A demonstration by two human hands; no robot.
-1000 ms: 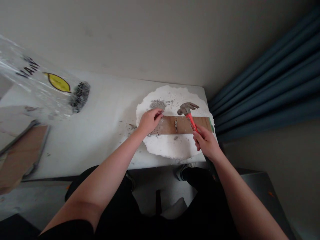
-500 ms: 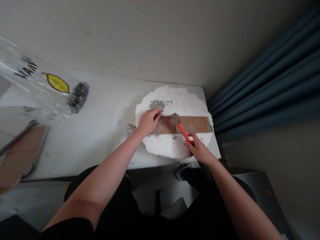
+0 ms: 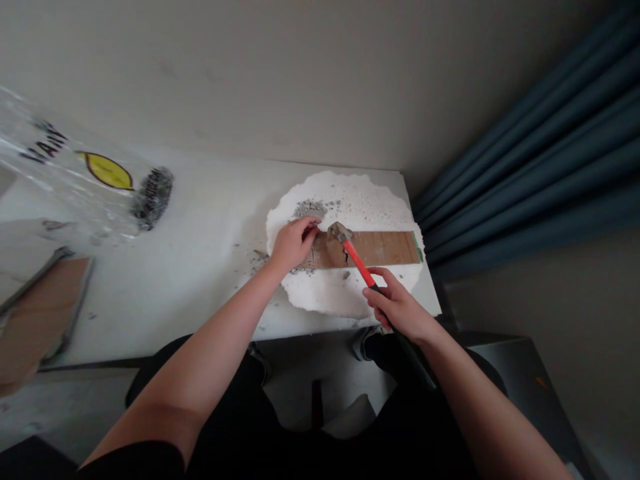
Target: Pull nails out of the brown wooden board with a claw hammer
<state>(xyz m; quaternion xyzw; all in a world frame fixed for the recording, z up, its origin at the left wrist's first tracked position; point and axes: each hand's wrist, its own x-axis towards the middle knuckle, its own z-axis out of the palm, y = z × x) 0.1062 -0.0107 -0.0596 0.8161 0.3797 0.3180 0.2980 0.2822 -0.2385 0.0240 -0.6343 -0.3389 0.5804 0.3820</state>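
My right hand (image 3: 395, 303) is closed round the handle of a hammer (image 3: 356, 259) with a red and black shaft. Its grey, dusty head hangs over a brown wooden board (image 3: 385, 247), which lies across a round white slab with a ragged edge (image 3: 325, 297). My left hand (image 3: 296, 244) rests at the board's left end, fingers pinched together near its upper edge. Whatever those fingers hold is too small to name. Grey crumbled bits (image 3: 311, 209) lie on the slab just beyond the left hand.
On the left of the white table (image 3: 200, 280) lies a clear plastic bag (image 3: 107, 170) with a yellow print. Nearer is another brown board with a grey bar (image 3: 45, 303). A wall rises behind, and a blue curtain (image 3: 540, 147) hangs at the right.
The hammer has tilted and its head has shifted left, closer to my left hand. My right hand has moved slightly lower. My left hand stays by the board's left end.
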